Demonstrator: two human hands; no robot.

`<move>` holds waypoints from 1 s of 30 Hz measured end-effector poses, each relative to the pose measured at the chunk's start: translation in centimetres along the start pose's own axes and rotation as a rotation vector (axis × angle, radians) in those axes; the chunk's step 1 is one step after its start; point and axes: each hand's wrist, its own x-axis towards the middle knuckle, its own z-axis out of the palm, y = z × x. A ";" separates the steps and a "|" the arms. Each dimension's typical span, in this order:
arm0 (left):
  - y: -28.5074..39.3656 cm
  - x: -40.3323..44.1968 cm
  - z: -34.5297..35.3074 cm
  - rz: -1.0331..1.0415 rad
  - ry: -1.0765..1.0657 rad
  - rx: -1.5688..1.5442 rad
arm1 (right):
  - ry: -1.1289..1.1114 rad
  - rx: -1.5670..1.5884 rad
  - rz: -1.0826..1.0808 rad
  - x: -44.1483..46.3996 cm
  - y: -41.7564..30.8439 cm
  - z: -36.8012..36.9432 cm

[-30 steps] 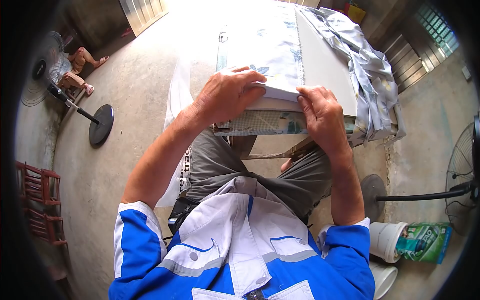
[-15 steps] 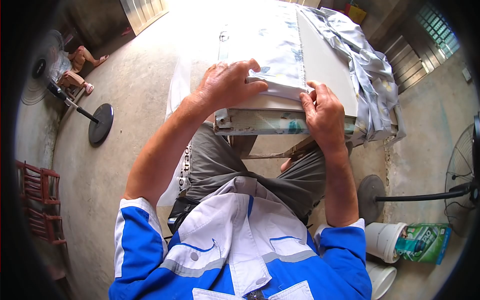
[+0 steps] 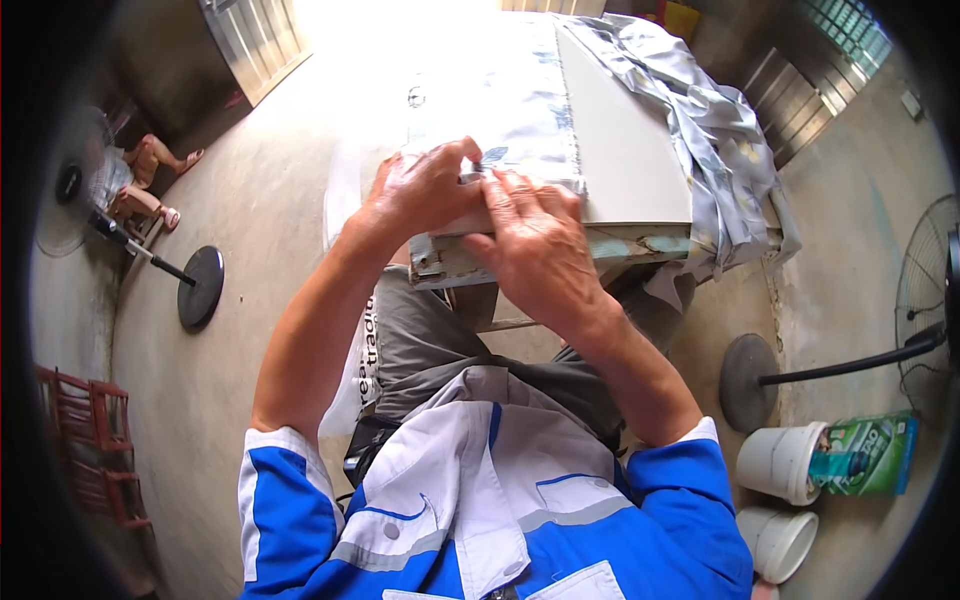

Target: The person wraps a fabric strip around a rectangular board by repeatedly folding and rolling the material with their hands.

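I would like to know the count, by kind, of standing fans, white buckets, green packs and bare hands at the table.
Standing fans: 2 (left fan, right fan)
White buckets: 2 (upper bucket, lower bucket)
Green packs: 1
Bare hands: 2 (left hand, right hand)
Total: 7

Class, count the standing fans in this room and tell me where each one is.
2. One fan is on the left, near a seated person; the other fan is on the right, near the green packet. More may be out of view.
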 end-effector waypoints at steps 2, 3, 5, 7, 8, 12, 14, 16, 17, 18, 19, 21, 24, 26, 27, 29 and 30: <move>-0.1 0.1 0.3 -0.028 0.004 0.007 | -0.043 0.032 0.019 -0.2 0.5 0.2; 0.1 0.0 0.0 -0.027 -0.003 -0.021 | -0.055 0.053 0.019 -0.4 1.1 0.3; 0.0 -0.2 0.2 0.014 0.028 -0.023 | -0.124 0.015 0.019 -1.2 2.2 -0.1; 0.0 -0.5 0.2 0.025 0.039 -0.021 | -0.165 -0.064 0.033 -2.0 3.4 -0.9; 0.2 -0.6 0.2 0.020 0.036 -0.019 | -0.184 -0.105 0.035 -2.3 4.0 -1.3; 0.1 -0.9 0.8 0.103 0.190 0.023 | -0.206 -0.132 0.046 -3.2 4.9 -2.0; 1.4 -1.7 0.8 0.209 0.294 0.117 | -0.239 -0.141 0.058 -2.9 4.6 -2.4; 2.0 -2.1 1.7 0.385 0.389 0.070 | -0.237 -0.143 0.070 -3.1 4.5 -2.1; 2.3 -2.3 2.7 0.448 0.393 -0.047 | -0.228 -0.143 0.065 -3.2 4.7 -1.9; 2.8 -3.0 2.5 0.460 0.276 -0.112 | -0.221 -0.142 0.063 -3.1 4.6 -1.9; 2.7 -3.3 2.9 0.455 0.283 -0.115 | -0.217 -0.138 0.062 -3.0 4.6 -1.9; 2.3 -3.7 3.6 0.435 0.274 -0.146 | -0.226 -0.128 0.067 -3.2 4.4 -2.0; 2.0 -3.5 3.6 0.418 0.265 -0.182 | -0.238 -0.124 0.075 -2.9 4.3 -2.4; 2.2 -3.7 3.7 0.421 0.287 -0.149 | -0.200 -0.129 0.052 -2.9 4.3 -2.3; 2.4 -4.0 3.6 0.420 0.302 -0.122 | -0.189 -0.131 0.049 -3.0 4.3 -2.2; 2.5 -4.5 3.7 0.425 0.309 -0.107 | -0.147 -0.132 0.033 -3.3 3.9 -2.4; 2.5 -4.6 3.6 0.427 0.317 -0.101 | -0.154 -0.127 0.036 -3.4 3.8 -2.6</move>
